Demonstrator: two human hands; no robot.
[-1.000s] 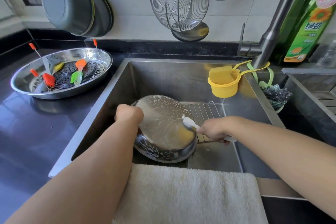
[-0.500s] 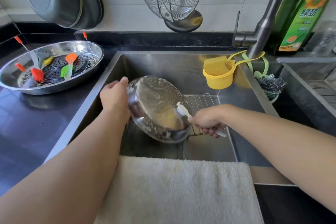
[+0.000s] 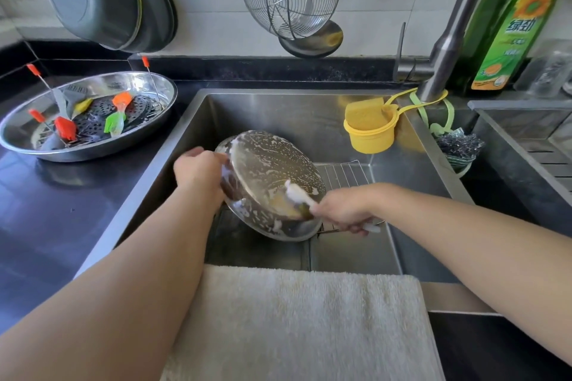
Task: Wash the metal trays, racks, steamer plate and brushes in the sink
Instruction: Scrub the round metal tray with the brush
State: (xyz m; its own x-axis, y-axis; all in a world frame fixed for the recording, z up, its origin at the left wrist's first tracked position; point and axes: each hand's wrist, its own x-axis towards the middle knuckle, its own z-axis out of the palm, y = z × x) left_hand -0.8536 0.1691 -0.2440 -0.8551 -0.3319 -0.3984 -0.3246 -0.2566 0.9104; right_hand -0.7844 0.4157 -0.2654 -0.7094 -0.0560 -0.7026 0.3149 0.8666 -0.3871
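**Soapy tray tilted in the sink, brush against its underside**

Head view: the left hand (image 3: pixel 198 168) grips the far-left rim of a round metal tray (image 3: pixel 269 182), fingers curled over the edge, holding it tilted with its suds-streaked underside facing up. The right hand (image 3: pixel 343 210) is wrapped around the handle of a white brush (image 3: pixel 298 195), whose head touches the tray's lower right part. The tray's near edge sits low in the sink (image 3: pixel 309 114), over a wire rack (image 3: pixel 343 175) that lies on the sink floor and reaches toward the right wall. Open sink floor shows near and right of the tray.

On the dark counter (image 3: pixel 62 210) to the left, well apart from the sink edge, an oval metal tray (image 3: pixel 93 145) holds a perforated steamer plate (image 3: pixel 136 108) and several coloured brushes (image 3: pixel 116 120). A pale towel (image 3: pixel 294 318) drapes over the sink's near edge. A yellow sponge holder (image 3: pixel 370 136) hangs at the far right wall beside the faucet (image 3: pixel 448 40).
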